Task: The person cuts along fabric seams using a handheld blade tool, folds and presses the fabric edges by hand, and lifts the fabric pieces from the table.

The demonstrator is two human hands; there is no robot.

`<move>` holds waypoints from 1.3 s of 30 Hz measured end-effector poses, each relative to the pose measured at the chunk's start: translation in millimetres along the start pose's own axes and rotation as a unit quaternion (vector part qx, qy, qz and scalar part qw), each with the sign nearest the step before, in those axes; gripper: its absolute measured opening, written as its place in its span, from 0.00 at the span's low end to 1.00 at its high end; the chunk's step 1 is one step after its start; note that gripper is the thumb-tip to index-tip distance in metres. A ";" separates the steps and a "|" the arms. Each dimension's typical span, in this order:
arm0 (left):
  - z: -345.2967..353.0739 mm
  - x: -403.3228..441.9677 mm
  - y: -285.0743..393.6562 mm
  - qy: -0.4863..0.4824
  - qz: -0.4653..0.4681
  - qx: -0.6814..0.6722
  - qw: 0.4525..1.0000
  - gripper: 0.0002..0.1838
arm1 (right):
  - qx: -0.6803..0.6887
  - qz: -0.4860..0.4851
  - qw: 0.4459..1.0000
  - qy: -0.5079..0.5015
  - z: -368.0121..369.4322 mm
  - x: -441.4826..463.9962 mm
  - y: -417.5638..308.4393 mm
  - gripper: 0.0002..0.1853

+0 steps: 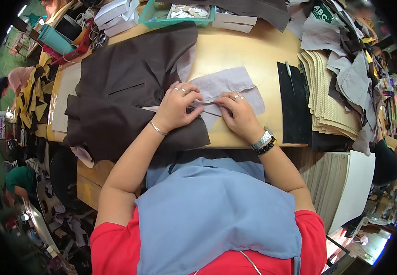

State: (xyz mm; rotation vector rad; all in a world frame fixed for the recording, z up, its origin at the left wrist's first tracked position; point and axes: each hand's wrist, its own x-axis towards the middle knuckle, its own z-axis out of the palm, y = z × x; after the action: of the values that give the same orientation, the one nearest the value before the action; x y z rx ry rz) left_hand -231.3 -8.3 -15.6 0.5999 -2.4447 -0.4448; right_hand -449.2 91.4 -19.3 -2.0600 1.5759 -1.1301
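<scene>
A large dark brown leather piece [116,68] with a narrow slit lies across the left and middle of the table. From its right edge a pale grey lining cloth [230,82] spreads over the wood. My left hand [177,104] rests on the leather, its thumb and fingers closed around the leather edge where it meets the cloth. Just to the right, my right hand [239,114] pinches a fold of the grey cloth between thumb and fingers. A thin dark strip shows between the two hands. The fingertips partly hide the fold.
Toward the right are a black mat [294,107] with a pen-like tool [288,69] on it, and stacked cream textured sheets [322,96]. At the back sits a green tray [155,16] of small pale pieces. A red basket [81,46] stands back left.
</scene>
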 end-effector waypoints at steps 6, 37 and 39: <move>4.6 0.3 3.1 -0.040 0.020 0.040 0.998 0.10 | -0.048 -0.019 0.999 -0.013 5.7 -3.9 1.5 0.14; 20.4 11.3 8.4 -0.049 0.056 0.059 0.995 0.14 | -0.272 0.071 0.958 0.066 -39.5 -19.9 17.7 0.21; 19.6 7.8 11.1 -0.043 0.057 0.069 0.995 0.14 | -0.265 0.012 0.963 0.042 -24.6 -21.4 6.1 0.25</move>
State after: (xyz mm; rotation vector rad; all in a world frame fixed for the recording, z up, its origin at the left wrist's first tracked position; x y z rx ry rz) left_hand -252.3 0.5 -22.4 0.5030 -2.5927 -0.2628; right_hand -473.3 114.1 -16.1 -2.3198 2.1217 -0.8579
